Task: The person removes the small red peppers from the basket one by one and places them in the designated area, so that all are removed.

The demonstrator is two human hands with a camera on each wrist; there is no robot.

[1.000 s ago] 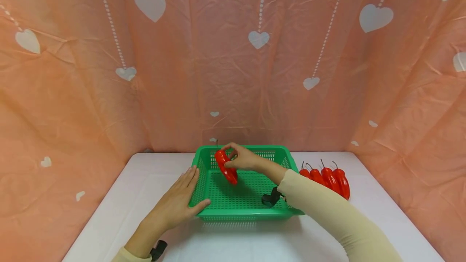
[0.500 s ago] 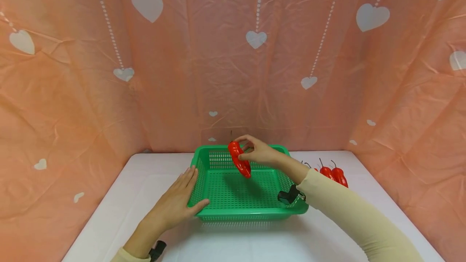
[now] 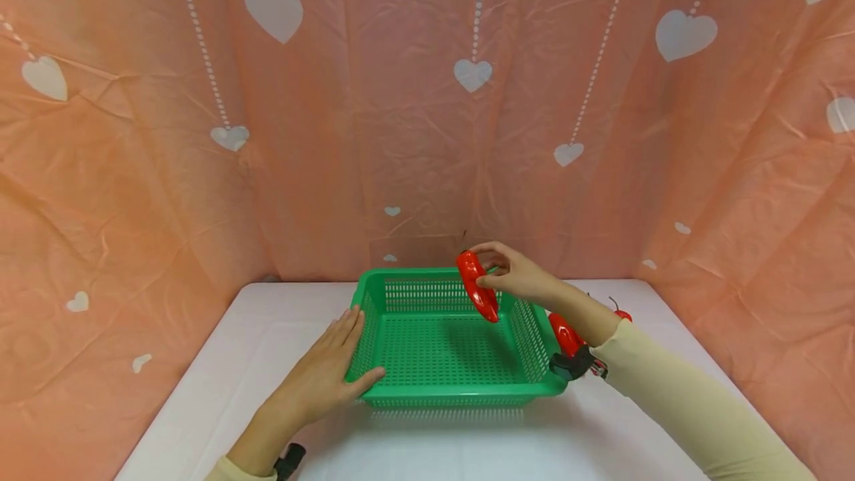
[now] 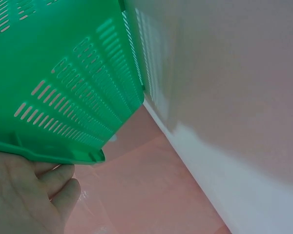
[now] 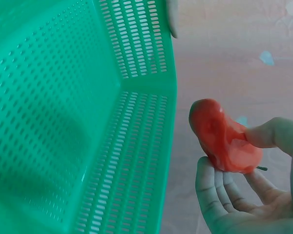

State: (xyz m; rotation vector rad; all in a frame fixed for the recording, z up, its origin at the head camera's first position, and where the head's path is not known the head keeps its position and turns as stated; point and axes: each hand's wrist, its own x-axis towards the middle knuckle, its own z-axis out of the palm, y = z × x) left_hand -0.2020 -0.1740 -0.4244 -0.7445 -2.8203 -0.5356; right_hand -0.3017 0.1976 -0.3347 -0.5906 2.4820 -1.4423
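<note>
A glossy red chili pepper with a thin dark stem is pinched between the thumb and fingers of my right hand, held above the far right part of the green basket. In the right wrist view the pepper hangs beyond the basket's rim, thumb on one side and fingers on the other. My left hand rests with straight fingers along the basket's left rim, thumb over the near corner. The left wrist view has the fingers against the rim's underside.
More red peppers lie right of the basket, mostly hidden behind my right forearm. The basket stands on a white-covered table. A peach curtain with white hearts closes off the back and sides.
My right hand has moved to the right and slightly up with the red pepper, from over the basket's left side. The forearm covers more of the other peppers. My left hand has stayed put.
</note>
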